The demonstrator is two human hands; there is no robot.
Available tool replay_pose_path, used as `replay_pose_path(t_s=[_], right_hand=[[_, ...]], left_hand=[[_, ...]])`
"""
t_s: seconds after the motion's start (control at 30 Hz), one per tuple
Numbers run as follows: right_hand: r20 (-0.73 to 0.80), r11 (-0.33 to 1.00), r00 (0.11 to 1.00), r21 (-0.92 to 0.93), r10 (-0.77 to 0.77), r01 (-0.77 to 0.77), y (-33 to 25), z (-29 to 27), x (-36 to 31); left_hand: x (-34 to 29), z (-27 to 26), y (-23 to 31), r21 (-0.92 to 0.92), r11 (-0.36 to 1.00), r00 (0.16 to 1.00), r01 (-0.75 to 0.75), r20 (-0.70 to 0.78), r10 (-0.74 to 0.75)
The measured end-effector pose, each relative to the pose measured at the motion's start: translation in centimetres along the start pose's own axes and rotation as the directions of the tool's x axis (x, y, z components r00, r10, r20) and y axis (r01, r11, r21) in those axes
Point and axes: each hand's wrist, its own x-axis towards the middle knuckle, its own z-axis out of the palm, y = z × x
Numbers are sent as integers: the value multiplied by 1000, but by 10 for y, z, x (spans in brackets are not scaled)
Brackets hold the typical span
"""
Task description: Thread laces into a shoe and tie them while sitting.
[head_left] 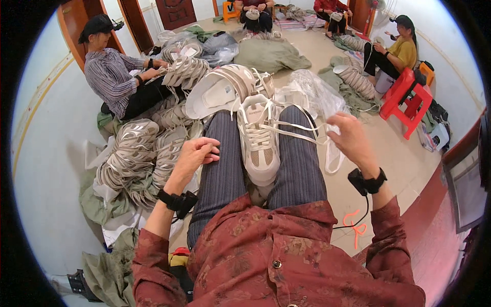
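Observation:
A beige and white sneaker (260,138) sits between my thighs, its toe toward me. Its cream lace (299,134) is threaded across the tongue, and long ends run off to the right. My right hand (353,140) is raised over the right knee's outer side, finger and thumb pinched on the lace, with a loop dangling below. On my left thigh rests my left hand (197,156), fingers curled together; no lace shows in it. Just beyond the left knee lies another beige shoe (217,92).
Stacked beige shoes (130,151) crowd the floor at my left. Clear plastic bags (317,92) lie beyond my right knee. A green sack (271,55) is farther off. Several people sit around the room handling shoes. A red stool (406,100) stands at right; an orange cord (355,227) lies nearby.

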Motion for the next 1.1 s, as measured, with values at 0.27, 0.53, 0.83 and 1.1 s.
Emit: replay_pose_path(t_s=[0.27, 0.53, 0.83, 1.1], right_hand=[[-16, 888, 964, 385, -265, 250, -33, 85, 57], [60, 872, 996, 489, -65, 27, -39, 50, 58], [2, 884, 996, 460, -89, 78, -45, 39, 56], [38, 802, 921, 507, -388, 317, -77, 109, 64]], left_hand=[[22, 24, 8, 40, 999, 996, -24, 85, 21], [24, 19, 2, 28, 999, 993, -25, 116, 21], [36, 16, -3, 53, 998, 992, 19, 125, -25], [42, 18, -4, 16, 1000, 990, 2, 140, -4]])
